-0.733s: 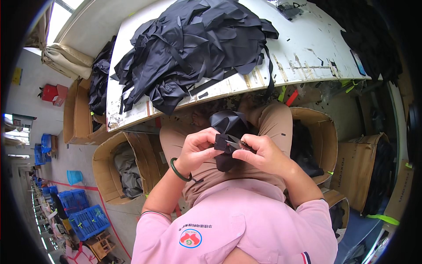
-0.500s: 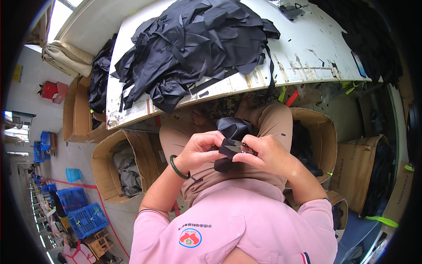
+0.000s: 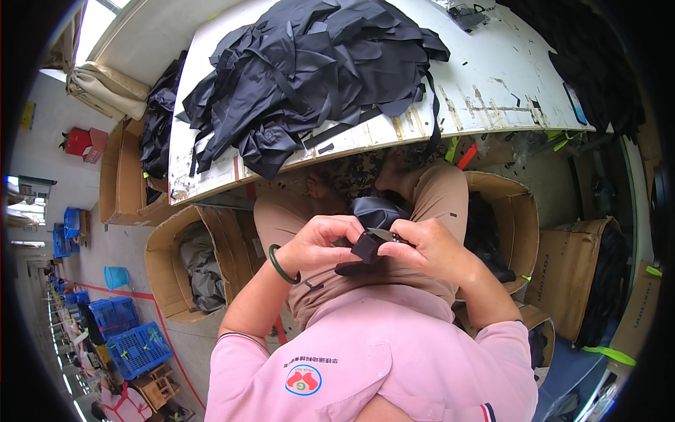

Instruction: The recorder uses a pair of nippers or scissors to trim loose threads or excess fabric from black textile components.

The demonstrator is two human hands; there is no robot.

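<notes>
Over my lap, my left hand [image 3: 321, 244] pinches the folded dark band of a black fabric piece [image 3: 378, 210], whose smooth part bulges out beyond my fingers. Closed around a small pair of thread snips [image 3: 384, 234], my right hand [image 3: 434, 250] holds the metal blades against the band's edge. The snips' handles are mostly hidden in the fingers. Ahead of my knees, a large heap of black fabric pieces [image 3: 316, 70] covers much of the white table [image 3: 492, 91], with some straps hanging over its near edge.
Cardboard boxes stand on both sides: one with grey fabric [image 3: 202, 264] at the left, another [image 3: 517, 211] with dark fabric at the right. A phone [image 3: 574, 104] lies near the table's right end. Dark scraps litter the floor under the table. Blue crates [image 3: 140, 352] stand farther left.
The band has turned and tilted between my hands, and the fabric below it has shifted. The snips' blades now show less, with my right hand slightly higher around them.
</notes>
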